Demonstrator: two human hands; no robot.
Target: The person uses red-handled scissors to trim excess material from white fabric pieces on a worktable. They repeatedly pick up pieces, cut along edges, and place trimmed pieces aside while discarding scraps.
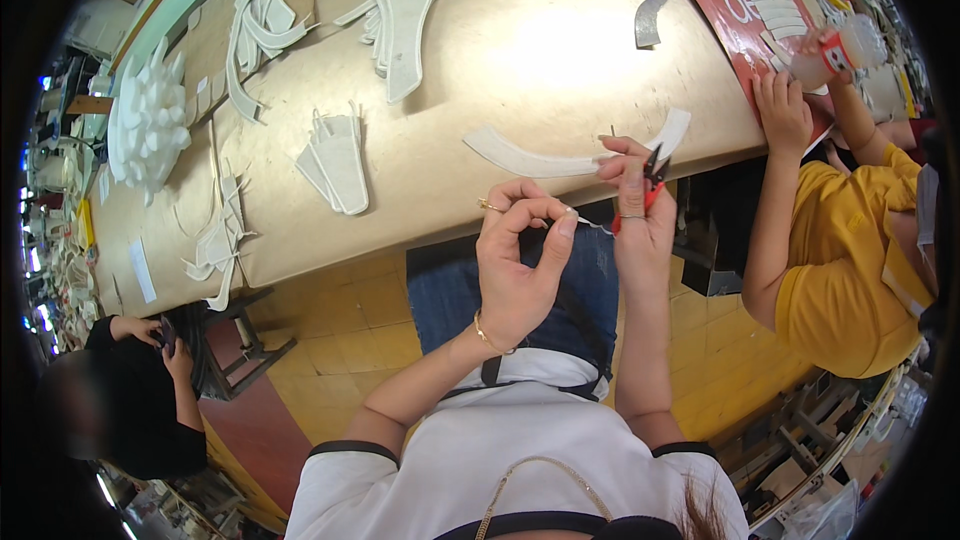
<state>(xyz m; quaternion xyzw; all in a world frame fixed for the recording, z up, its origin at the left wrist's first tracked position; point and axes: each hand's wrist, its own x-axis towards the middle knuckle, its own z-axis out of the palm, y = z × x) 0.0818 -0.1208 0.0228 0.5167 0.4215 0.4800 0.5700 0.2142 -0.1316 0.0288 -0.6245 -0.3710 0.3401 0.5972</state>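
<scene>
My left hand [522, 265] is raised over my lap, its thumb and forefinger pinched on a thin pale strand [592, 225] that runs toward my right hand. In my right hand [645, 220] is a pair of small snips [652, 196] with red handles and dark blades, their tips pointing up and away from me. The strand's far end is hard to make out near the right palm. Just beyond my hands, a curved whitish strip [510, 153] lies along the table's near edge, partly hidden by my right fingers.
The brown-covered table [440, 165] carries a stack of pale cut pieces [338, 165], a larger pile [400, 30] and a grey curved strip [655, 15]. A person in yellow [845, 260] works at the right over a red board [735, 10]. Another person [140, 400] sits lower left.
</scene>
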